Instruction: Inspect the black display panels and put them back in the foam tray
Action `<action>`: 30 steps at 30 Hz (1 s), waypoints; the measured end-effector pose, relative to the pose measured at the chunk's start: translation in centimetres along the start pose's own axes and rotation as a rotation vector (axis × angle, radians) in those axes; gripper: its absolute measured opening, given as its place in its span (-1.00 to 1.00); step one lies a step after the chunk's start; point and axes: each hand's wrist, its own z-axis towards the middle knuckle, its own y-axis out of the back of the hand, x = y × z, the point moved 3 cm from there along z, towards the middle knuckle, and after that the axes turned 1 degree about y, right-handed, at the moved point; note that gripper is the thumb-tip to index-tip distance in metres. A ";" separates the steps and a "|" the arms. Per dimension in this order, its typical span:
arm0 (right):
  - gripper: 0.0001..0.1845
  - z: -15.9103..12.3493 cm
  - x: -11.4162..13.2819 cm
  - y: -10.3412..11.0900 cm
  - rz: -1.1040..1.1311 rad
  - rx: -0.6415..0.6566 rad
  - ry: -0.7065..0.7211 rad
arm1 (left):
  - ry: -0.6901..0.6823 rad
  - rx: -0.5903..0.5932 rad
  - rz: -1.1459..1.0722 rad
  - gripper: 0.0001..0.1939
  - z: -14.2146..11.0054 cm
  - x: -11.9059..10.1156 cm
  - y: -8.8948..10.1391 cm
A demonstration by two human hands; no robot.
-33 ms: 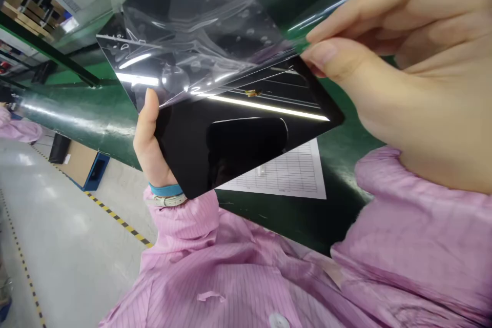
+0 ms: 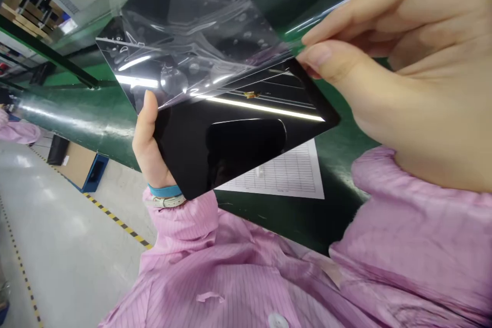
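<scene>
Glossy panel (image 2: 246, 148), crinkly film (image 2: 215, 43) slightly leftward

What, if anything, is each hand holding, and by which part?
The left hand holds the glossy black panel by its left edge; the right hand pinches the clear film near its edge, between thumb and finger.

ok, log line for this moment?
left hand: holds glossy black flat panel at edge | right hand: pinches clear plastic film | film: over part of panel | panel: near part bare
</scene>
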 end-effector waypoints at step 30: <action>-0.74 0.2 2.4 0.2 0.397 0.073 -0.313 | -0.081 0.098 -0.154 -0.82 -1.0 2.4 2.5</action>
